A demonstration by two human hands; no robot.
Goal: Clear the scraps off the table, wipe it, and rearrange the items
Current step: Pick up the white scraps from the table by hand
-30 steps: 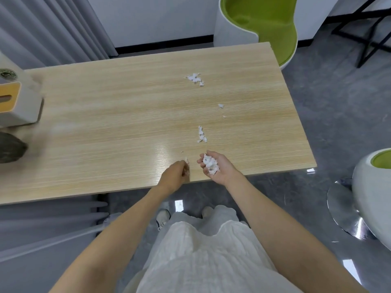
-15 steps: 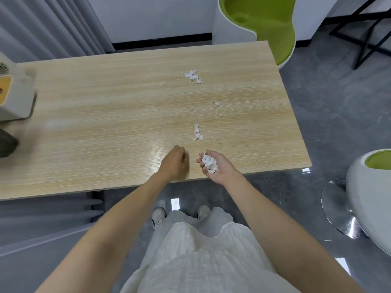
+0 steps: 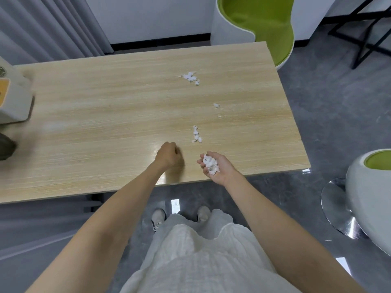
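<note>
Scraps (image 3: 210, 164) cupped at the worktop (image 3: 105, 123) edge.
Right hand (image 3: 220, 172) fingers curl round them; left hand (image 3: 168, 156) fingers curl onto the wood, whether pinching anything I cannot tell.

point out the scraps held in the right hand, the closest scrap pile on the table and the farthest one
held scraps (image 3: 210, 163), head view, middle of the white wad
closest scrap pile (image 3: 196, 135), head view, centre of the strip
far scrap pile (image 3: 189, 76), head view, its largest piece
</note>
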